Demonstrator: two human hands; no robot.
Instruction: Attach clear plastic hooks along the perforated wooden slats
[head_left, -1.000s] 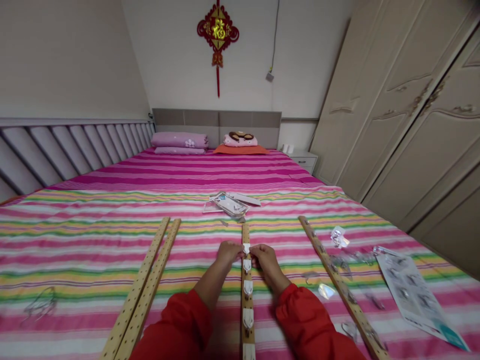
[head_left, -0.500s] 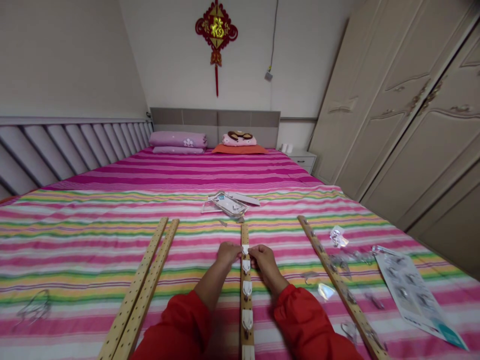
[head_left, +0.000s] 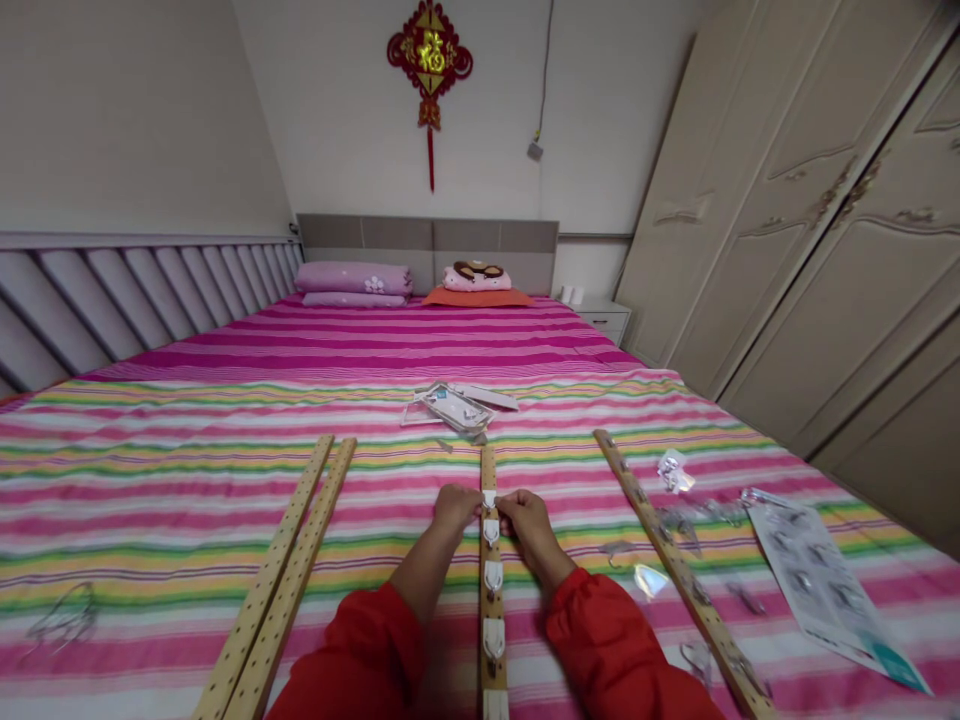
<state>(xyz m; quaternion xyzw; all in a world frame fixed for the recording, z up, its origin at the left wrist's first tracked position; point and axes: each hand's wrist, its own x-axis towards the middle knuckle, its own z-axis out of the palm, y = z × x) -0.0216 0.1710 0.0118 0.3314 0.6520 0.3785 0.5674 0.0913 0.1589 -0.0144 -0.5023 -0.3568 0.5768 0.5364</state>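
Observation:
A narrow wooden strip with holes (head_left: 490, 606) lies lengthwise on the bed between my arms. Several white hooks sit along it in a row. The farthest white hook (head_left: 489, 498) is pinched from both sides. My left hand (head_left: 456, 507) has its fingertips on its left edge, and my right hand (head_left: 523, 514) has thumb and finger closed on its right edge. Just nearer to me, another white hook (head_left: 491, 532) rests on the strip, with more white hooks (head_left: 493, 577) below it. The exact contact of my fingertips is partly hidden.
Two bare perforated strips (head_left: 289, 570) lie to the left, near a tangled clear piece (head_left: 66, 618). On the right are a strip with metal hooks (head_left: 679, 570), clear hooks, a foil scrap (head_left: 649, 580) and a hook card (head_left: 836, 590). Open packaging (head_left: 457, 405) lies beyond the middle strip.
Both hands stay at the farthest white hook with almost no visible movement. The whole view has shifted very slightly.

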